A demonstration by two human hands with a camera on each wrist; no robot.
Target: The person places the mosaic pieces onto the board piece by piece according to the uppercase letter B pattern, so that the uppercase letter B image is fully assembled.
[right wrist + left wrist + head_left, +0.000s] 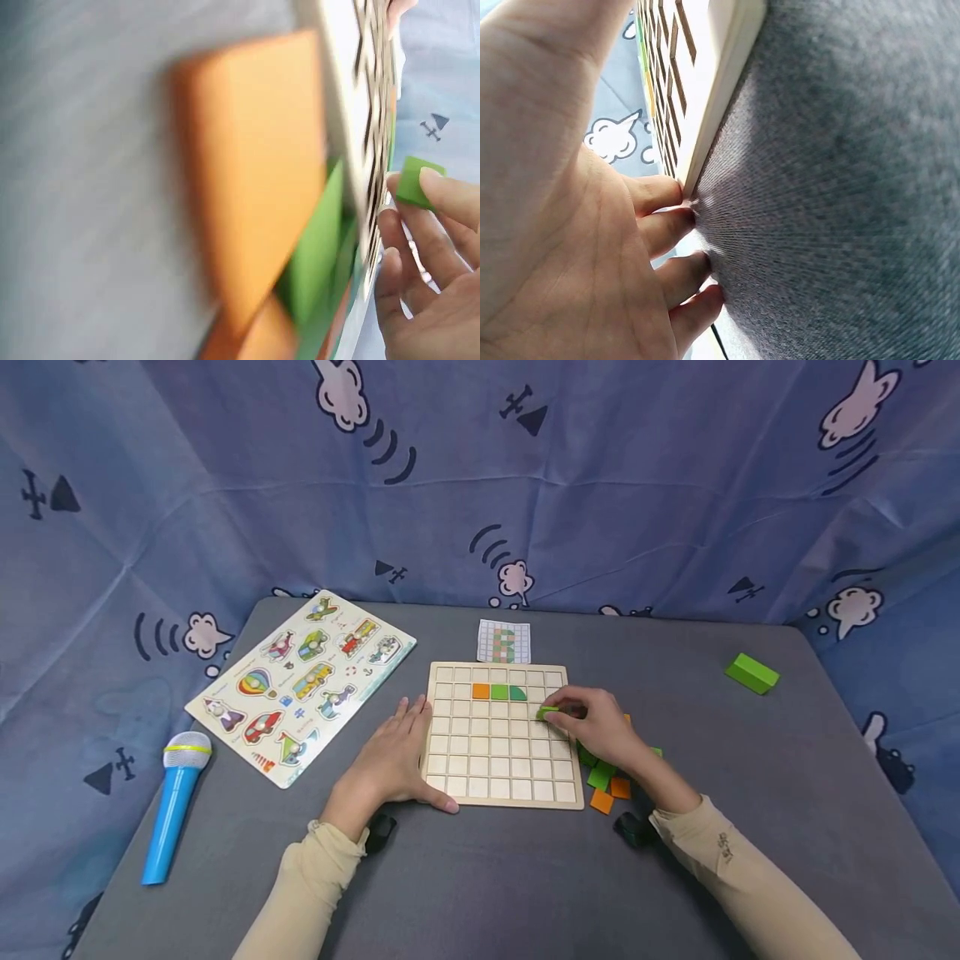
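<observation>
A wooden grid board lies in the middle of the table. In its second row sit an orange square tile, a green square tile and a dark green quarter-round tile. My left hand rests along the board's left edge, fingers extended and thumb at the lower corner. Over the board's right side my right hand pinches a light green square tile between thumb and finger. Beside the board's right edge is a pile of loose tiles, green and orange, partly under the right hand.
A printed pattern card lies just behind the board. At the left are a picture puzzle board and a blue toy microphone. One green block stands at the far right. A patterned curtain hangs behind the table.
</observation>
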